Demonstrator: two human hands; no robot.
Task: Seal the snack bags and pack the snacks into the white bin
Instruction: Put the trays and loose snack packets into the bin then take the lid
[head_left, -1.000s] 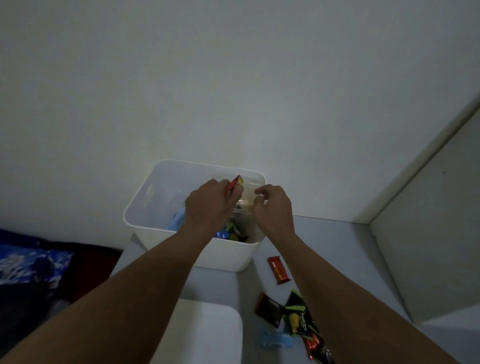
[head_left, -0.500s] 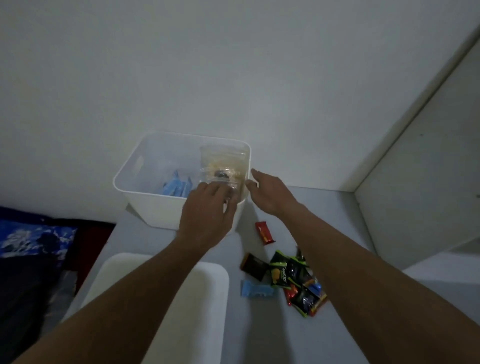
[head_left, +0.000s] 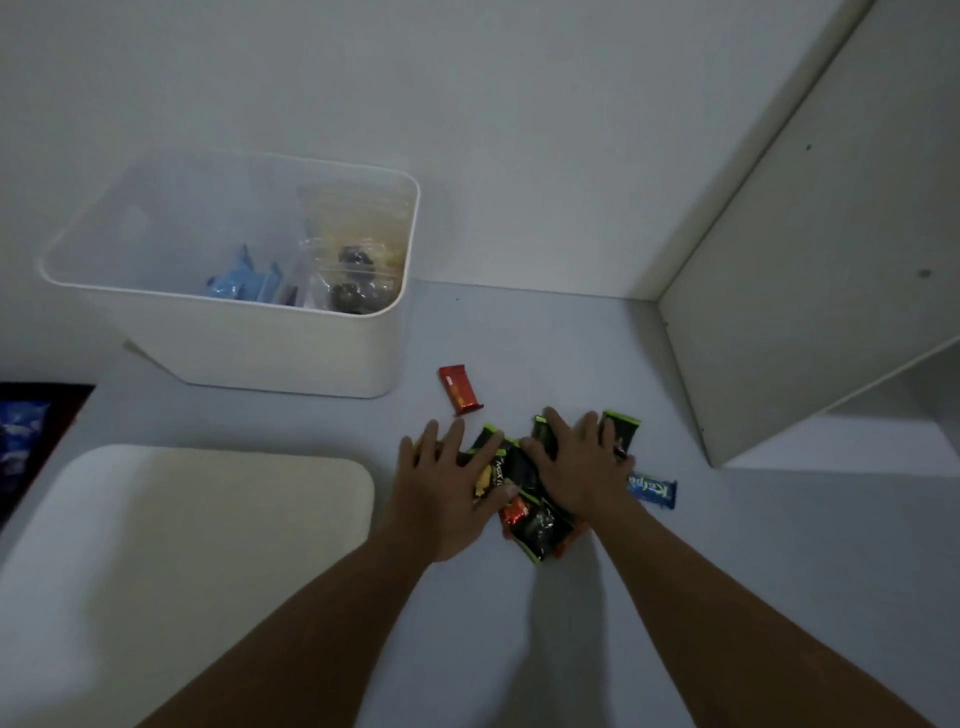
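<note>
The white bin (head_left: 270, 343) stands at the back left of the table and holds clear zip bags (head_left: 353, 260) of snacks and blue packets (head_left: 241, 283). A heap of black-and-green snack packets (head_left: 530, 499) lies on the table in front of me. My left hand (head_left: 447, 488) lies flat on the heap's left side, fingers spread. My right hand (head_left: 582, 467) presses flat on its right side. A red bar (head_left: 458, 388) lies alone between the heap and the bin. A blue bar (head_left: 652, 489) sticks out to the right of my right hand.
A white lid or tray (head_left: 182, 530) lies at the near left of the table. A white cabinet panel (head_left: 810, 270) rises at the right. The wall stands right behind the bin. Dark cloth (head_left: 26, 431) shows past the table's left edge.
Both hands have left the bin, where a zip bag was set down, and come back down onto the heap of packets. The view has tilted downward.
</note>
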